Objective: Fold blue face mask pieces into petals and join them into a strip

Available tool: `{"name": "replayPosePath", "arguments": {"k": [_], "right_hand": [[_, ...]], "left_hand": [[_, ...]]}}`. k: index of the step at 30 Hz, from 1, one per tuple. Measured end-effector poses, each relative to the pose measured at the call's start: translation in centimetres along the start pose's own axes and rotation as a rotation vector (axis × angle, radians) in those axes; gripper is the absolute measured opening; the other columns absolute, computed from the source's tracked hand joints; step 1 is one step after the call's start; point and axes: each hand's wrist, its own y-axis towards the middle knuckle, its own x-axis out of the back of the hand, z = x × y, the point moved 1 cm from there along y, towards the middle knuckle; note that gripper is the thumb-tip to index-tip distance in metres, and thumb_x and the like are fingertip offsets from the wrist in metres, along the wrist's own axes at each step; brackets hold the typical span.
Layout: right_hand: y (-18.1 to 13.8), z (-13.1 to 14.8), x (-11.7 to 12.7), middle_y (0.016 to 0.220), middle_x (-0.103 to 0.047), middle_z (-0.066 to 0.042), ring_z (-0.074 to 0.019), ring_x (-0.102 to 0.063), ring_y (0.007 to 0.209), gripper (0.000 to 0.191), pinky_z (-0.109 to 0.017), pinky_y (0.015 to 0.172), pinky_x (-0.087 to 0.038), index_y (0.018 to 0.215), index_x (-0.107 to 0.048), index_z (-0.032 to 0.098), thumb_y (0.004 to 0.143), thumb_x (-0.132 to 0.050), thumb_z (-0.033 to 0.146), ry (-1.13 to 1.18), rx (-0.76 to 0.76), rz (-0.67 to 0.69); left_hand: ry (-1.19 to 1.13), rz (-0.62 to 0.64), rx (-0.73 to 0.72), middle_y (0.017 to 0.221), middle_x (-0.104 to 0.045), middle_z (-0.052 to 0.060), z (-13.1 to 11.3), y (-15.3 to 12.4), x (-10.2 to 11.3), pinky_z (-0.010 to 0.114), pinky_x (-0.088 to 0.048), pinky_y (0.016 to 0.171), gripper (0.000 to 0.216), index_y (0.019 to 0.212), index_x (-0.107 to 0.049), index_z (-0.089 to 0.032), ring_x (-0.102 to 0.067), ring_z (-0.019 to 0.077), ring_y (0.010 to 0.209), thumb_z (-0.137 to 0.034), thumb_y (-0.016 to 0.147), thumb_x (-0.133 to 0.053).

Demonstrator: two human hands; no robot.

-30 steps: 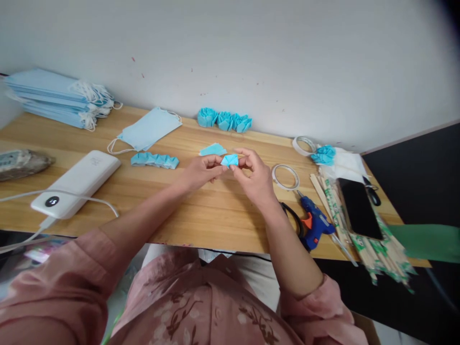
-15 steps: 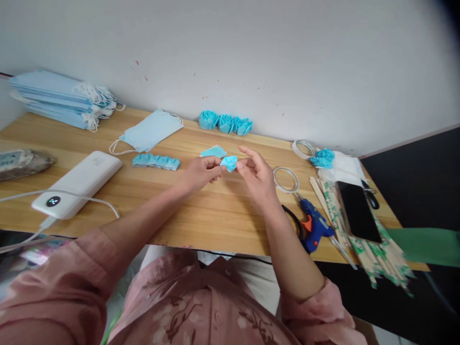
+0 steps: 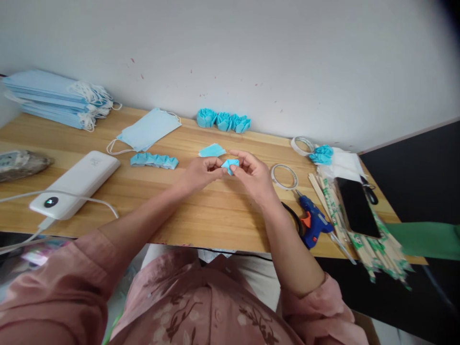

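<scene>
Above the tabletop (image 3: 201, 215) centre: left hand (image 3: 200, 173) and right hand (image 3: 253, 176) both pinch a small folded blue piece (image 3: 230, 166) between fingertips. Flat blue scrap (image 3: 212, 151) lies just behind; glue gun (image 3: 313, 221) to the right.

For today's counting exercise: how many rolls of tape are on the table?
2: one tape roll lies flat beside the right hand, the other tape roll near the wall. More may be hidden.

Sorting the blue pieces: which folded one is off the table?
The small folded blue piece, pinched between the left hand and right hand. The pleated strip, flat piece and rosettes lie on the table.
</scene>
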Motion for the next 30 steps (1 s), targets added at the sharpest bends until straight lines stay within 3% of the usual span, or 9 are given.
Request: {"name": "replayPosePath", "arguments": {"k": [4,11,22,30], "right_hand": [[0.1,-0.2,0.0,0.08,-0.062,0.002,-0.012,-0.056,0.071,0.034,-0.028,0.071,-0.048,0.116,-0.066,0.024,0.083,-0.065,0.031,-0.002,0.008,-0.028],[0.1,0.1,0.0,0.079,-0.063,0.002,-0.0125,-0.056,0.07,0.034,-0.029,0.07,-0.048,0.115,-0.067,0.025,0.081,-0.066,0.031,-0.01,-0.012,-0.03],[0.1,0.0,0.1,0.088,-0.068,-0.001,-0.0138,-0.061,0.077,0.038,-0.03,0.074,-0.05,0.116,-0.067,0.023,0.082,-0.068,0.042,-0.004,0.001,-0.004],[0.0,-0.4,-0.1,0.088,-0.069,-0.001,-0.0143,-0.061,0.076,0.04,-0.031,0.074,-0.05,0.12,-0.066,0.024,0.082,-0.069,0.038,-0.01,-0.013,0.008]], "left_hand": [[-0.035,-0.052,-0.018,0.065,-0.057,-0.002,0.1,0.2,0.0,0.022,-0.036,0.055,0.028,0.081,-0.063,-0.016,-0.047,0.0083,0.057,-0.043,0.076,-0.067],[0.021,-0.111,-0.05,0.064,-0.059,-0.001,0.1,0.1,0.3,0.023,-0.036,0.055,0.026,0.073,-0.063,-0.016,-0.047,0.0084,0.057,-0.041,0.079,-0.065],[0.075,-0.113,-0.056,0.063,-0.058,-0.002,-0.2,-0.1,0.5,0.024,-0.032,0.056,0.022,0.071,-0.063,-0.016,-0.044,0.0084,0.056,-0.036,0.081,-0.062],[0.104,-0.122,-0.072,0.058,-0.051,-0.004,-0.9,-0.4,0.2,0.023,-0.029,0.053,0.022,0.066,-0.06,-0.016,-0.037,0.0078,0.054,-0.034,0.078,-0.062]]}}
